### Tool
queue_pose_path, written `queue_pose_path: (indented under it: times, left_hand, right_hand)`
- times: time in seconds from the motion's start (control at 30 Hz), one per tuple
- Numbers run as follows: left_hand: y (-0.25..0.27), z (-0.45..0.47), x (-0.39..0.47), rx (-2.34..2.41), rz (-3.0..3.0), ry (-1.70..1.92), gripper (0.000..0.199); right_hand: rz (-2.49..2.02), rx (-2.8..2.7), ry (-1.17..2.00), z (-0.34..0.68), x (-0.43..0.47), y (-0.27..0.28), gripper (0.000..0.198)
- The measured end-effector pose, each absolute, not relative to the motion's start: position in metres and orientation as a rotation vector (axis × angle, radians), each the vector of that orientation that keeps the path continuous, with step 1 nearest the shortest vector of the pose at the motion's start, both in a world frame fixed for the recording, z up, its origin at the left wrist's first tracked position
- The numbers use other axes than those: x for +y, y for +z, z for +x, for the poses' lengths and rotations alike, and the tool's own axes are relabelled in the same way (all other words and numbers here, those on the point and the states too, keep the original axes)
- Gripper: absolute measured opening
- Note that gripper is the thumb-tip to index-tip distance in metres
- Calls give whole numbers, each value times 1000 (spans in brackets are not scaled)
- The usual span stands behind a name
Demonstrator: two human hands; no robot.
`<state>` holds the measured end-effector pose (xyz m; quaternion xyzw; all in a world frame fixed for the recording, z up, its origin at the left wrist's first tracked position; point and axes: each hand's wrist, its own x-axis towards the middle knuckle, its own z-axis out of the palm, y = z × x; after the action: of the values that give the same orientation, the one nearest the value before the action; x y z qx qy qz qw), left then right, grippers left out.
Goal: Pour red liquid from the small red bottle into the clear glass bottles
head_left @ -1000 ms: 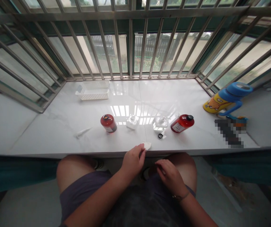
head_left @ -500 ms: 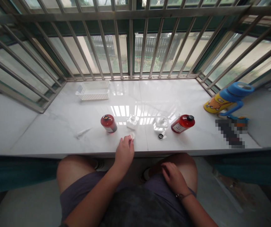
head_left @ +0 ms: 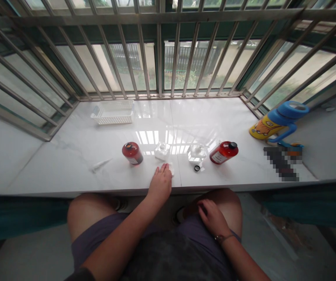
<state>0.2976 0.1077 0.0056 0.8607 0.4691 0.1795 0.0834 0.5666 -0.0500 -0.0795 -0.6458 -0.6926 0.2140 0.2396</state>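
My left hand lies on the white counter, its fingers stretched out flat over a thin white piece that looks like tissue. Part of that piece is hidden beneath the fingers. Just beyond stands a clear square glass bottle, with a red bottle to its left. A second clear glass bottle is to the right, and a small black ring-shaped cap lies before it. Beside that is another red bottle with a black top. My right hand rests on my thigh, loosely open and holding nothing.
A white plastic basket sits near the window bars at the back left. On the left lies a slim whitish, see-through item. A blue and yellow drinking bottle stands at the right, near a blurred-out dark object.
My left hand has shifted slightly right, and its fingers have gone from pinched together to stretched flat over the tissue-like piece. My right hand stays on my thigh.
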Motion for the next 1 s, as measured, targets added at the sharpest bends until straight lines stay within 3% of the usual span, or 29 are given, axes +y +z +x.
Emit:
queue_pose_path:
  times: [0.47,1.0]
  left_hand:
    - [18,311,133,1269,2593,417,54]
    - [43,294,160,769,2637,217,57]
  right_hand:
    - [-1769,-1896,602,568,-49,-84,21]
    - [-1794,-1889,610,569,-48,-89,19]
